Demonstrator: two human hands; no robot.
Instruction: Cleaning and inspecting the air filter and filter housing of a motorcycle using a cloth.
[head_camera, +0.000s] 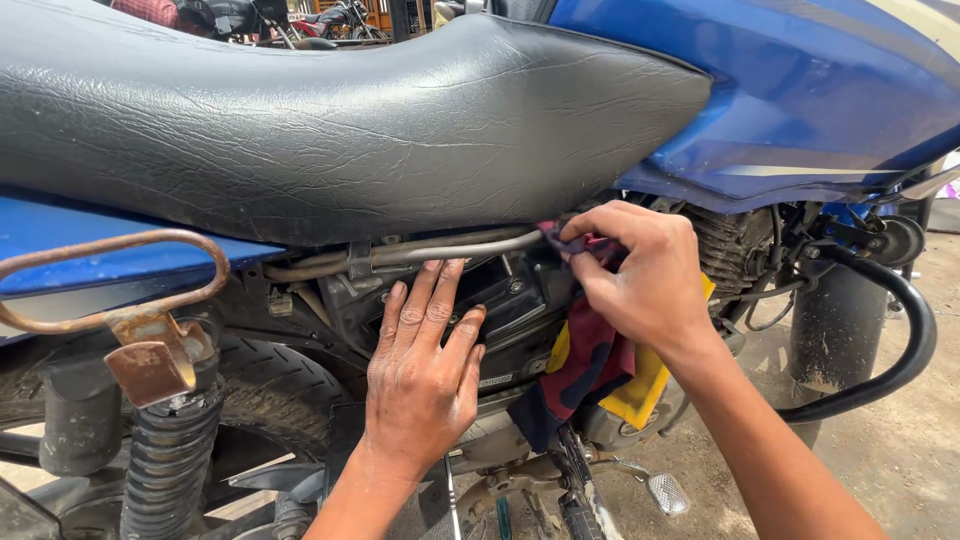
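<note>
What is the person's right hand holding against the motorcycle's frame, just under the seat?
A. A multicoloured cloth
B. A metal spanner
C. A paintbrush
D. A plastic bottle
A: the right hand pinches a red, yellow and dark blue cloth against the frame tube below the black seat, with the rest of the cloth hanging down, while the left hand rests flat on the black side part.

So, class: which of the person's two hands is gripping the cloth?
The right hand, pinching the multicoloured cloth by the frame tube. The left hand lies flat and open on the black side compartment.
</note>
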